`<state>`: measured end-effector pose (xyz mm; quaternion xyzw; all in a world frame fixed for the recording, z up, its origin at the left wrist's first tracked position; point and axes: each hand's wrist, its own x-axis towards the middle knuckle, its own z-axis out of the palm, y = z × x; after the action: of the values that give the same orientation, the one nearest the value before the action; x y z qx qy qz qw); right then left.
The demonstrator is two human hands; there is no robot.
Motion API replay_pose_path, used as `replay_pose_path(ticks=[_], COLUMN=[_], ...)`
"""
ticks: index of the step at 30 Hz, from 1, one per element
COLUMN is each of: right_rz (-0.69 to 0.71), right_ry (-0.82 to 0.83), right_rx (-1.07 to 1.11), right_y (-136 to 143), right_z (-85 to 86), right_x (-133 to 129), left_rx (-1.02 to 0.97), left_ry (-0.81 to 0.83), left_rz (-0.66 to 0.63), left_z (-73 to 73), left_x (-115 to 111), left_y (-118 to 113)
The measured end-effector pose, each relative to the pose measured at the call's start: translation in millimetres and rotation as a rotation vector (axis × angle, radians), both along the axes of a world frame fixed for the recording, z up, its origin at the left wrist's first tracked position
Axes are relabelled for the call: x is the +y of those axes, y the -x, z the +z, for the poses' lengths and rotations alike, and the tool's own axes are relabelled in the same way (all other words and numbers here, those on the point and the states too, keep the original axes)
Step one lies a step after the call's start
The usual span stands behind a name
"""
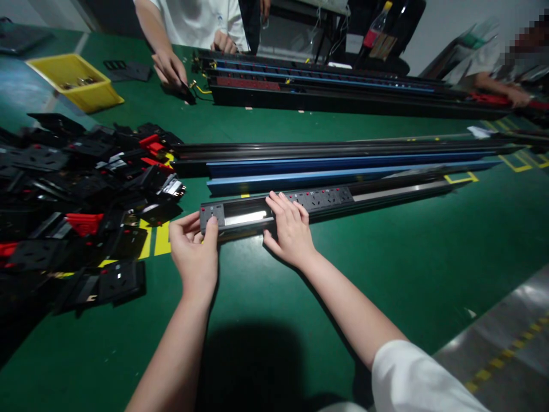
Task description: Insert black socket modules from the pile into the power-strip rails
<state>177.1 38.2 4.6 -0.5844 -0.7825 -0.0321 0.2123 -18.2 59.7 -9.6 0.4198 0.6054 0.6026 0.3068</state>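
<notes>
A long black rail (326, 200) lay on the green table (386, 269), just in front of the person. Its long side ran from left to right and went up a little toward the far right. Its near end pointed left, at a pile of black and red parts (81, 194). The open side of the rail faced up. A row of sockets (319, 198) sat in it, with a shiny gap near the left end.

The left hand (195, 254) gripped the left end of the rail, with the thumb on top of the small end socket (211, 215). The right hand (290, 229) lay flat on the rail beside the gap, fingers spread and pressing down. It held nothing.

Two blue strips (343, 171) and more black rails lay just behind, pointing the same way. A yellow bin (77, 83) stood far off at the left. Yellow tape marked the table. Another person's hand (170, 67) touched more rails (326, 86) at the far side. A third person's arm (501, 90) rested at the far right. A grey floor (506, 337) with a yellow dashed line showed at the lower right.
</notes>
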Motion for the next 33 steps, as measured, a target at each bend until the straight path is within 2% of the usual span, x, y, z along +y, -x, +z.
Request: replay_pose_path(ticks=[9, 17, 26, 29, 33], right_rz=[-0.001, -0.01, 0.002, 0.006, 0.007], right_ry=[-0.011, -0.005, -0.019, -0.027, -0.019], right_rx=[0.008, 0.003, 0.021, 0.023, 0.025], right_y=[0, 0, 0, -1, -1], right_z=[2.3, 3.1, 2.2, 2.2, 2.4], right_x=[0, 0, 0, 0, 0], left_rx=[0.076, 0.039, 0.043, 0.114, 0.319], left_ry=[0.067, 0.046, 0.085, 0.069, 0.018], left_rz=[0.034, 0.016, 0.003, -0.05, -0.111], left_z=[5.3, 9.1, 5.7, 8.2, 14.4], left_x=[-2, -4, -2, -3, -7], left_y=[-1, -2, -1, -6, -14])
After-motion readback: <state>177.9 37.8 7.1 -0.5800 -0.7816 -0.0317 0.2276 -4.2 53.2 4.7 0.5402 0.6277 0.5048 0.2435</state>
